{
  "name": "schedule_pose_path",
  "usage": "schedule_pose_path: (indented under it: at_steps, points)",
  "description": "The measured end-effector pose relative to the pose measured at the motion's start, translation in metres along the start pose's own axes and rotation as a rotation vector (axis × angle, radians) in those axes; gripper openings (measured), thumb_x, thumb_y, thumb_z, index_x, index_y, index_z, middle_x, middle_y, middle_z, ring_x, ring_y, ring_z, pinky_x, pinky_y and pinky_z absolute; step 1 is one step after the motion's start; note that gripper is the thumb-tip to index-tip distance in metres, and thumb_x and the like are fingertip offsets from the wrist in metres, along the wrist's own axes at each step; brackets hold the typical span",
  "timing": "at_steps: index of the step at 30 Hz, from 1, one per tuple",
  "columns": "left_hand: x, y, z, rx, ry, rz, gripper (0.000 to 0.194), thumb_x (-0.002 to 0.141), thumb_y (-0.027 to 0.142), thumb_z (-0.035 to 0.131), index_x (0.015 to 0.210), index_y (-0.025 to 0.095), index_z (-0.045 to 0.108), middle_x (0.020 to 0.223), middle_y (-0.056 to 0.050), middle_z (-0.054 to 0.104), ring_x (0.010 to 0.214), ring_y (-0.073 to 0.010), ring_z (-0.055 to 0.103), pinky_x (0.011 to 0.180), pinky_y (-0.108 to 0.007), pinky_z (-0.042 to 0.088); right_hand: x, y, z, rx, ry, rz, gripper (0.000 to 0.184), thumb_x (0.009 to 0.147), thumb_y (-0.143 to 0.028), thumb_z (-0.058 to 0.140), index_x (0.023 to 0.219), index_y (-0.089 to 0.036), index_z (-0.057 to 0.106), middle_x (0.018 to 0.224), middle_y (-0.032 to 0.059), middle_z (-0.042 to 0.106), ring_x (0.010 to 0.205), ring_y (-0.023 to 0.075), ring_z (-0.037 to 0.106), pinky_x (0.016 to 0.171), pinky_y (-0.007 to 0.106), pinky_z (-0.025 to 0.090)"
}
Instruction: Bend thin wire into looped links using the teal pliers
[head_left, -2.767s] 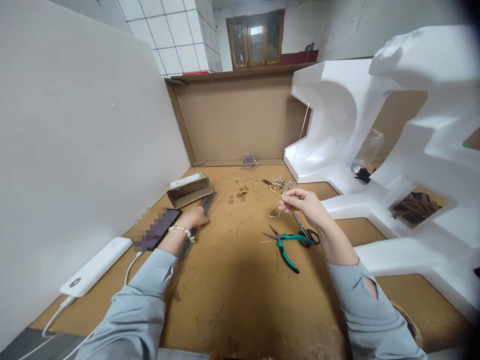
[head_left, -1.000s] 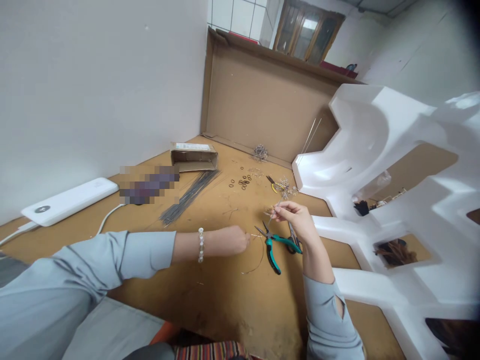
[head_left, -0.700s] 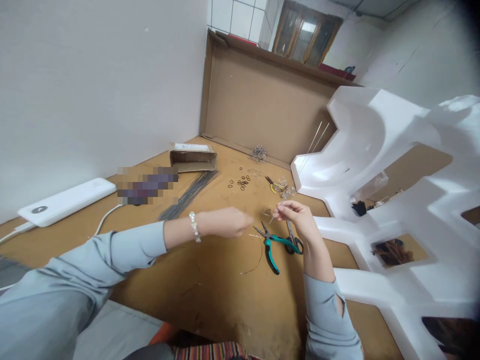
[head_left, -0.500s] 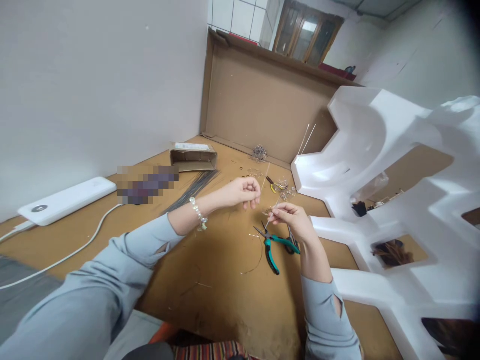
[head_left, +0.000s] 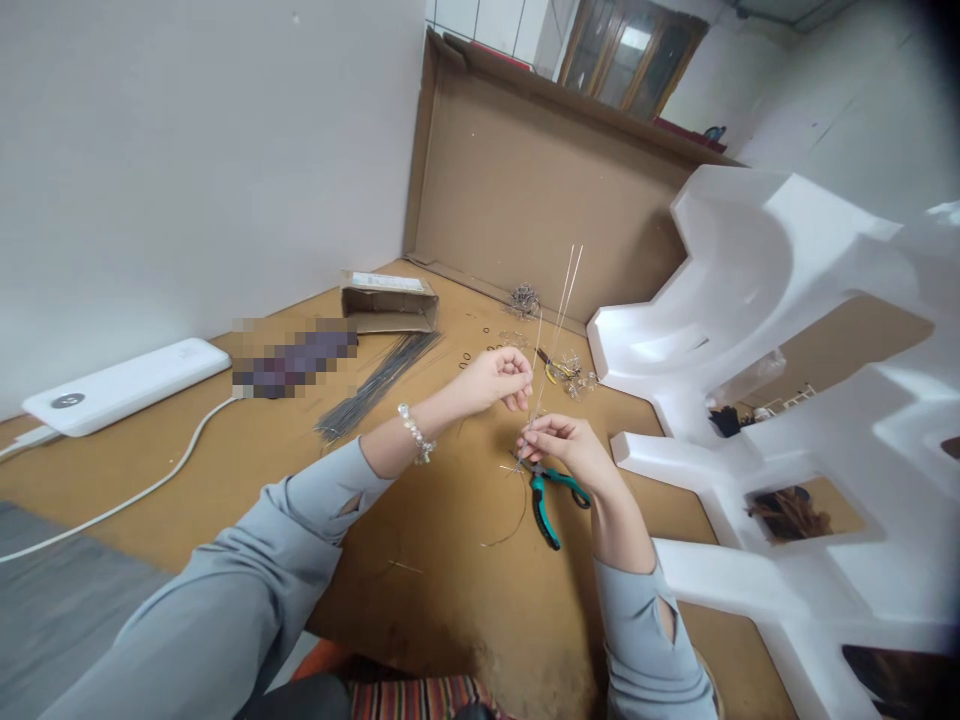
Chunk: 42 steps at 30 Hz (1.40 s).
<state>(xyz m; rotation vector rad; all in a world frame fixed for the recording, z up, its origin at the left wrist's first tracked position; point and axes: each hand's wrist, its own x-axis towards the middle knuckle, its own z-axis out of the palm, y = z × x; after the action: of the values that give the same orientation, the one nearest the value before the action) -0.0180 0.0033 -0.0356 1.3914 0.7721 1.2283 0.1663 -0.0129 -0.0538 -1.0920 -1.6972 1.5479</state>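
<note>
In the middle of the head view my right hand (head_left: 566,447) pinches a few thin metal wires (head_left: 564,308), whose long ends point up and away. Their lower ends stick out below the fingers in a small crossed cluster. My left hand (head_left: 504,380), with a beaded bracelet on its wrist, is closed at the fingertips around one thin strand of wire (head_left: 538,335). Just beneath my right hand lie teal-handled pliers (head_left: 541,512), their jaws partly hidden by it. A curved loose wire (head_left: 523,518) rests beside the pliers.
Cut straight wires (head_left: 379,388) lie bundled near a small cardboard box (head_left: 390,316). Farther back are a wire tangle (head_left: 523,298), small rings and yellow-handled pliers (head_left: 553,372). A white power bank (head_left: 127,388) with a cable sits left; white foam packaging (head_left: 645,330) borders the right.
My right hand has moved slightly left and down, and the long wires it holds have swung left and more upright. My left hand has shifted a little right, towards it.
</note>
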Motion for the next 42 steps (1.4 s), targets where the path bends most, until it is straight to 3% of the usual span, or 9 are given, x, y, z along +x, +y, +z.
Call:
schedule_pose_path:
  at_steps: [7, 20, 26, 28, 30, 33, 35, 38, 42]
  points:
    - [-0.002, -0.002, 0.007, -0.005, -0.014, -0.025, 0.008, 0.079, 0.015, 0.055, 0.077, 0.013, 0.047, 0.064, 0.000, 0.059, 0.052, -0.0113, 0.062, 0.050, -0.022, 0.048, -0.001, -0.001, 0.002, -0.005, 0.025, 0.005, 0.022, 0.066, -0.036, 0.072, 0.075, -0.016, 0.068, 0.068, 0.0027, 0.070, 0.057, 0.0113, 0.062, 0.056, 0.023, 0.047]
    - [-0.003, -0.002, 0.011, -0.010, -0.022, 0.001, 0.006, 0.078, 0.013, 0.054, 0.078, 0.013, 0.048, 0.059, 0.002, 0.059, 0.052, -0.0095, 0.061, 0.051, -0.021, 0.049, -0.001, 0.001, 0.001, -0.013, -0.003, -0.008, 0.024, 0.067, -0.038, 0.071, 0.079, -0.017, 0.070, 0.069, 0.0038, 0.070, 0.058, 0.0118, 0.061, 0.054, 0.023, 0.046]
    - [-0.003, -0.002, 0.009, -0.023, -0.038, -0.007, 0.010, 0.080, 0.020, 0.057, 0.082, 0.012, 0.052, 0.067, -0.002, 0.060, 0.054, -0.0099, 0.060, 0.050, -0.020, 0.047, -0.002, -0.005, -0.003, -0.022, 0.082, -0.075, 0.021, 0.066, -0.036, 0.072, 0.075, -0.017, 0.069, 0.065, 0.0027, 0.068, 0.058, 0.0127, 0.061, 0.059, 0.026, 0.049]
    - [-0.002, -0.007, 0.009, -0.103, 0.019, -0.033, 0.013, 0.082, 0.025, 0.055, 0.083, 0.012, 0.054, 0.073, -0.004, 0.061, 0.061, -0.0108, 0.061, 0.055, -0.021, 0.049, -0.003, -0.010, -0.008, 0.008, 0.177, -0.131, 0.020, 0.065, -0.036, 0.073, 0.073, -0.018, 0.069, 0.065, 0.0026, 0.068, 0.060, 0.0138, 0.061, 0.061, 0.028, 0.050]
    - [-0.001, -0.014, 0.012, -0.330, 0.117, -0.111, 0.020, 0.087, 0.030, 0.046, 0.083, 0.012, 0.054, 0.080, -0.008, 0.062, 0.071, -0.0128, 0.063, 0.066, -0.025, 0.051, -0.005, -0.014, -0.014, 0.034, 0.306, -0.199, 0.020, 0.064, -0.036, 0.073, 0.073, -0.018, 0.069, 0.065, 0.0025, 0.068, 0.061, 0.0147, 0.062, 0.063, 0.030, 0.050]
    - [0.000, -0.029, 0.021, -0.754, 0.227, -0.342, 0.031, 0.091, 0.036, 0.032, 0.083, 0.013, 0.051, 0.092, -0.014, 0.061, 0.088, -0.0173, 0.062, 0.081, -0.033, 0.050, -0.008, -0.019, -0.017, 0.045, 0.467, -0.283, 0.020, 0.065, -0.035, 0.072, 0.075, -0.019, 0.069, 0.068, 0.0023, 0.068, 0.063, 0.0161, 0.062, 0.064, 0.032, 0.052]
    - [-0.002, -0.037, 0.029, -0.911, 0.248, -0.448, 0.034, 0.090, 0.040, 0.030, 0.084, 0.014, 0.050, 0.097, -0.016, 0.060, 0.093, -0.0193, 0.061, 0.084, -0.034, 0.050, -0.008, -0.019, -0.013, 0.045, 0.519, -0.313, 0.020, 0.065, -0.035, 0.072, 0.077, -0.020, 0.068, 0.069, 0.0024, 0.068, 0.065, 0.0171, 0.063, 0.065, 0.033, 0.053]
    - [-0.006, -0.038, 0.038, -0.978, 0.248, -0.446, 0.036, 0.089, 0.045, 0.030, 0.088, 0.014, 0.049, 0.102, -0.016, 0.060, 0.094, -0.0200, 0.061, 0.083, -0.034, 0.050, -0.005, -0.016, 0.001, 0.042, 0.527, -0.314, 0.020, 0.065, -0.036, 0.071, 0.076, -0.020, 0.068, 0.070, 0.0026, 0.068, 0.067, 0.0181, 0.063, 0.068, 0.035, 0.054]
    - [-0.011, -0.031, 0.039, -0.903, 0.253, -0.419, 0.041, 0.089, 0.046, 0.024, 0.091, 0.014, 0.050, 0.105, -0.017, 0.060, 0.089, -0.0187, 0.061, 0.077, -0.032, 0.051, 0.000, -0.011, 0.019, 0.054, 0.463, -0.285, 0.022, 0.063, -0.041, 0.071, 0.072, -0.021, 0.065, 0.068, 0.0025, 0.067, 0.067, 0.0190, 0.062, 0.069, 0.036, 0.054]
